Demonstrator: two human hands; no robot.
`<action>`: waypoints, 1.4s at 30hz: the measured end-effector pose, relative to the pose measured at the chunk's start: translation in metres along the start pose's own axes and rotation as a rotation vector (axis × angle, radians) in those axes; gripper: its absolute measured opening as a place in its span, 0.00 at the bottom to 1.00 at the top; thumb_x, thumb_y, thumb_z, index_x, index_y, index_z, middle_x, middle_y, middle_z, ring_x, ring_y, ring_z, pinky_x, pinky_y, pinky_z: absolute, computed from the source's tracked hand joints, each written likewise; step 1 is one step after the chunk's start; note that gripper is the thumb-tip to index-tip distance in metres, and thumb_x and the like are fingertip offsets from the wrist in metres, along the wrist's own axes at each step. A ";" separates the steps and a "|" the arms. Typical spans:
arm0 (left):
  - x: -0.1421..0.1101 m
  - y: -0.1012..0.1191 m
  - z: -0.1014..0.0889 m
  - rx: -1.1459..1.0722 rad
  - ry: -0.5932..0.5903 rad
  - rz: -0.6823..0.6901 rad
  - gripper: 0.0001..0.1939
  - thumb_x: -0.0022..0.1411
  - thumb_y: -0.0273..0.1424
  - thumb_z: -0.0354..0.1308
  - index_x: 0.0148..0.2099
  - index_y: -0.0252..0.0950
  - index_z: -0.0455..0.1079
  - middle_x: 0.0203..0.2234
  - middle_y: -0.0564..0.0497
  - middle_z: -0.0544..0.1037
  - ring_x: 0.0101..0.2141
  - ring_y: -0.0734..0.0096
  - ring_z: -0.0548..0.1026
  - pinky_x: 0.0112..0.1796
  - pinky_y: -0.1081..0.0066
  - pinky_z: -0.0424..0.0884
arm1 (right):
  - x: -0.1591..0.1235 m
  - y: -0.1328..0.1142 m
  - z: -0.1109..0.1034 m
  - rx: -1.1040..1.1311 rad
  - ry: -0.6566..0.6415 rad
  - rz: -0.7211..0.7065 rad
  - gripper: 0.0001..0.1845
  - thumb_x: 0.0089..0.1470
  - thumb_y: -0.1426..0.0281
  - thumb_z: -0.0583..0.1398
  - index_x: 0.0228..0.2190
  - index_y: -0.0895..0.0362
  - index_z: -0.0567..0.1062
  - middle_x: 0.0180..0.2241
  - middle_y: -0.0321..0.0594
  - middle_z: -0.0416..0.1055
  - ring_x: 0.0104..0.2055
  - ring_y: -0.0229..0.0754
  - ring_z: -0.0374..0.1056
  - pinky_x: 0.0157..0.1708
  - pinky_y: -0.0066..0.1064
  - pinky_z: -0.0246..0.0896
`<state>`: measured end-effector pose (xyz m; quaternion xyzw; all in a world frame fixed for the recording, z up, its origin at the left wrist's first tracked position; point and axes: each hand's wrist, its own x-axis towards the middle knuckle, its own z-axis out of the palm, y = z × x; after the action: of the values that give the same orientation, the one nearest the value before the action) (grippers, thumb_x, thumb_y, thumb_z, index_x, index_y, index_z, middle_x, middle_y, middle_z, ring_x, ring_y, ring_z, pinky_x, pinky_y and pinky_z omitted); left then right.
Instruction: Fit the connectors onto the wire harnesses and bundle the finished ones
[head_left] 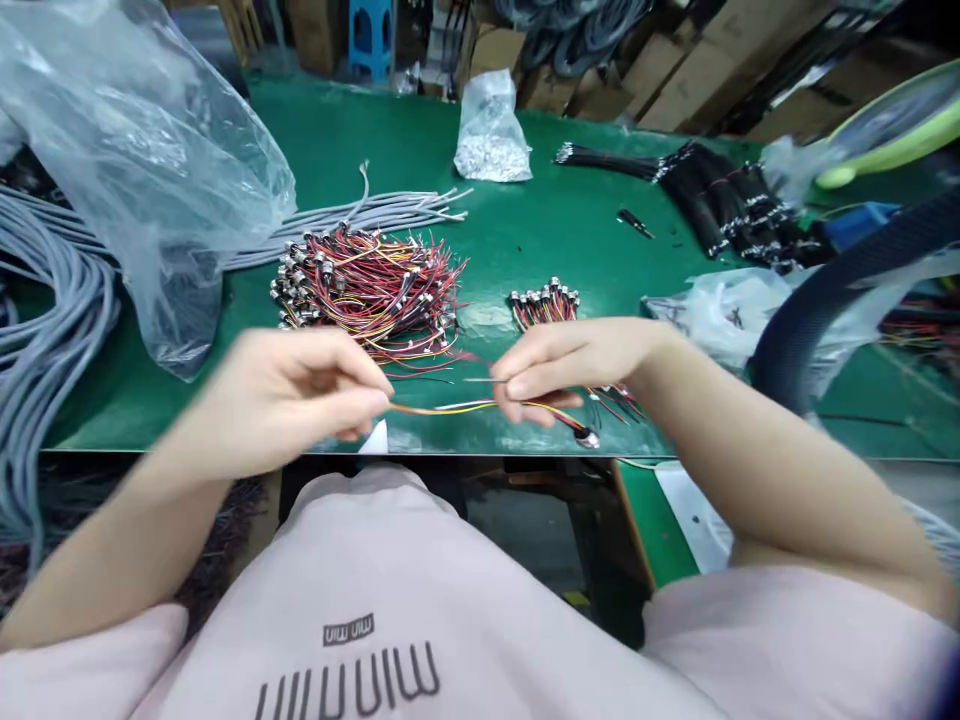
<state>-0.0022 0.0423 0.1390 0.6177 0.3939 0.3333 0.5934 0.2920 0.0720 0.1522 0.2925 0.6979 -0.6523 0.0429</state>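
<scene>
Near the table's front edge, my left hand [315, 385] pinches the loose ends of a wire lead [450, 409] with yellow, white and red strands. The fingers of my right hand [544, 370] are closed on the same lead, closer to its round metal connector [586, 437], which hangs out on the right. A thin pointed metal tool or wire [484, 380] sticks out leftward from my right fingertips; its kind is unclear. Behind my left hand lies a large pile of similar connector leads [382, 290]. A smaller bunch of connector leads [546, 300] is partly hidden behind my right hand.
Grey cables [60, 290] and a clear plastic bag [172, 160] cover the left side. A bag of small parts [493, 130] stands at the back. Black cable bundles [705, 195], a green-rimmed fan [892, 125] and a dark flexible hose [832, 290] occupy the right.
</scene>
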 end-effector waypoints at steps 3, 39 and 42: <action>0.014 -0.062 0.032 -0.176 -0.121 -0.266 0.11 0.47 0.33 0.71 0.27 0.33 0.73 0.16 0.54 0.76 0.17 0.76 0.73 0.20 0.78 0.70 | 0.019 0.060 -0.019 -0.201 0.086 0.131 0.22 0.59 0.54 0.56 0.30 0.60 0.77 0.25 0.36 0.73 0.19 0.29 0.62 0.20 0.22 0.58; 0.030 -0.155 0.055 -0.615 -0.120 -0.329 0.12 0.53 0.35 0.69 0.39 0.34 0.77 0.24 0.51 0.81 0.24 0.76 0.77 0.28 0.77 0.73 | 0.069 0.106 0.120 -0.332 1.097 -0.103 0.14 0.62 0.71 0.53 0.47 0.56 0.73 0.42 0.42 0.79 0.40 0.39 0.76 0.39 0.27 0.69; 0.032 -0.150 0.057 -0.643 -0.083 -0.323 0.13 0.52 0.35 0.70 0.38 0.34 0.77 0.23 0.51 0.80 0.23 0.76 0.76 0.28 0.76 0.72 | 0.078 0.108 0.119 -0.218 1.121 -0.120 0.12 0.63 0.69 0.53 0.40 0.56 0.76 0.33 0.39 0.78 0.33 0.37 0.74 0.35 0.26 0.67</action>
<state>0.0493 0.0418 -0.0166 0.3422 0.3371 0.3168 0.8179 0.2394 -0.0143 0.0053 0.5473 0.6927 -0.3231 -0.3409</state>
